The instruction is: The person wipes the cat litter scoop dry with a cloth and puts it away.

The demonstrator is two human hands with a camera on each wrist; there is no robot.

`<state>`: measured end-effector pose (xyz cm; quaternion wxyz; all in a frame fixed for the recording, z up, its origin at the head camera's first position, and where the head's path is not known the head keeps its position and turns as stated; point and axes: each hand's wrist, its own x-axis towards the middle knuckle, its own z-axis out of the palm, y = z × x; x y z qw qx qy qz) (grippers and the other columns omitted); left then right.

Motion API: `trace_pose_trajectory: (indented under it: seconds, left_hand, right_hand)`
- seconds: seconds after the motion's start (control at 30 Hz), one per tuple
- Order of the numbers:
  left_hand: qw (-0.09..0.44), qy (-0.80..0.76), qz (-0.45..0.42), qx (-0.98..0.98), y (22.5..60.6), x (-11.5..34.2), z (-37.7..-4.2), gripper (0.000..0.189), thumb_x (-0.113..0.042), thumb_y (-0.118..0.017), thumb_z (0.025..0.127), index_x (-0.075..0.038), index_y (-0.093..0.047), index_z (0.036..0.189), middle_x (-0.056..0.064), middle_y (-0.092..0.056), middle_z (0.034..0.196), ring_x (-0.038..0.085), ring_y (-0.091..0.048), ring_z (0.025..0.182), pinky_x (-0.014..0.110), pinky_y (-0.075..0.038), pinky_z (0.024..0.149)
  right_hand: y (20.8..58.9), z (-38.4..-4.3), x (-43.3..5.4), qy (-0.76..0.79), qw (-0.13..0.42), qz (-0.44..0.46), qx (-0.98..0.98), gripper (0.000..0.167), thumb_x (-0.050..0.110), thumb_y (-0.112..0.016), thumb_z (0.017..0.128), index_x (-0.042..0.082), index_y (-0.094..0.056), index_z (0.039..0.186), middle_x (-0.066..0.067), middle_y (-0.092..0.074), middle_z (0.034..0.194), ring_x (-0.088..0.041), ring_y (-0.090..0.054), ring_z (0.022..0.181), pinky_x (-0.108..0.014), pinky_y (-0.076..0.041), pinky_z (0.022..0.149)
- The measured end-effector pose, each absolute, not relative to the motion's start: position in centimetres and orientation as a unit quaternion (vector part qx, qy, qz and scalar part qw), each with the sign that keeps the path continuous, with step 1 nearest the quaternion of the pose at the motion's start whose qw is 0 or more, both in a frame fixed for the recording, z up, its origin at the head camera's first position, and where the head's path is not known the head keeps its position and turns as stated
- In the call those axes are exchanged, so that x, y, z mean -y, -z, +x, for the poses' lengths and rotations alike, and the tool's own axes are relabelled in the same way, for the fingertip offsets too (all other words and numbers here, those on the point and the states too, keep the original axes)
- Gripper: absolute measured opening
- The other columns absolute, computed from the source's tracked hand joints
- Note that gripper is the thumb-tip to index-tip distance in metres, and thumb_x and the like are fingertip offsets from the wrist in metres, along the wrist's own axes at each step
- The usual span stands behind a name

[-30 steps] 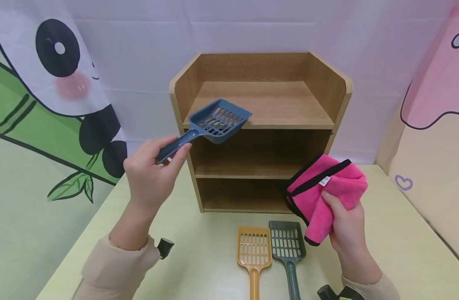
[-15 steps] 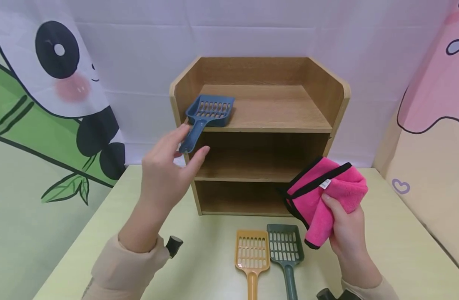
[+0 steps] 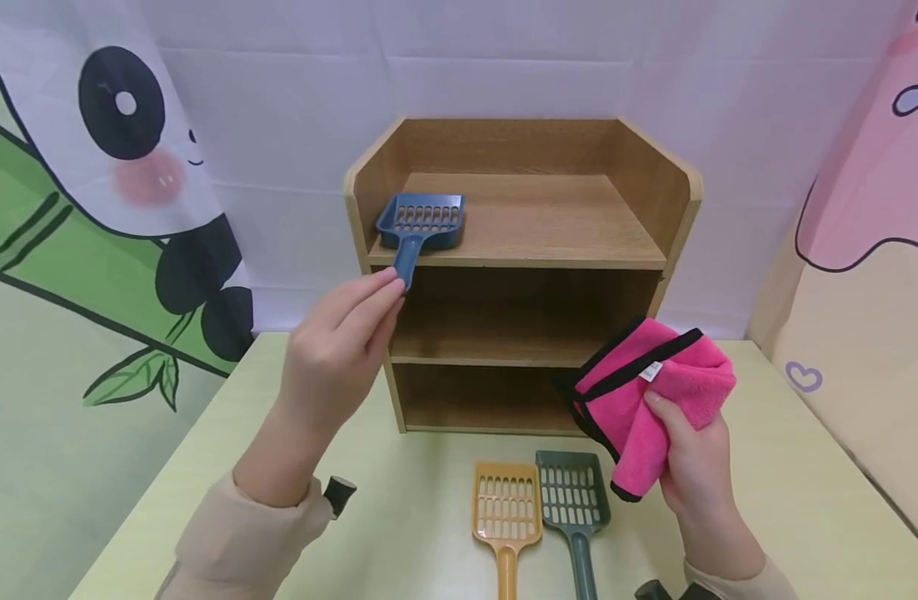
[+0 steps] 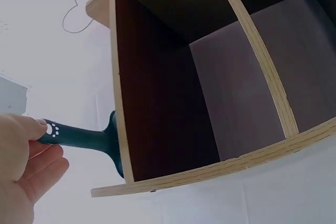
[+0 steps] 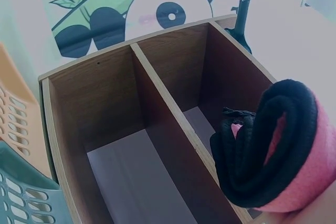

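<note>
In the head view, the left grip [image 3: 342, 342] pinches the handle [image 3: 407, 258] of a blue scoop [image 3: 417, 237] full of slots, at the left of the shelf's [image 3: 549, 218] top, while the right grip [image 3: 695, 460] holds a fuzzy pink cloth [image 3: 657, 396] with black edges. In the left wrist view, the handle has a white paw mark [image 4: 54, 129]. In the right wrist view, the cloth has thick folds.
</note>
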<state>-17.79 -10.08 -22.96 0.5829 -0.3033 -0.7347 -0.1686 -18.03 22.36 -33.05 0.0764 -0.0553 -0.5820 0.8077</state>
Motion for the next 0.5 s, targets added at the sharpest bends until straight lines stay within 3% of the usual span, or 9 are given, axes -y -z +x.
trace_pose_trajectory:
  seconds: [0.5]
  left_hand:
    - [0.577, 0.113, -0.305, 0.749, 22.4, 10.4, -21.3, 0.016, -0.001, -0.067, 0.085, 0.006, -0.07, 0.099, 0.019, -0.071, 0.097, 0.031, -0.068, 0.09, 0.039, -0.055, 0.082]
  right_hand:
    - [33.9, -17.2, -21.6, -0.799, 0.076, -0.063, 0.593, 0.039, 0.016, -0.06, 0.092, 0.025, -0.037, 0.123, 0.004, -0.043, 0.121, -0.013, -0.048, 0.113, -0.021, -0.054, 0.079]
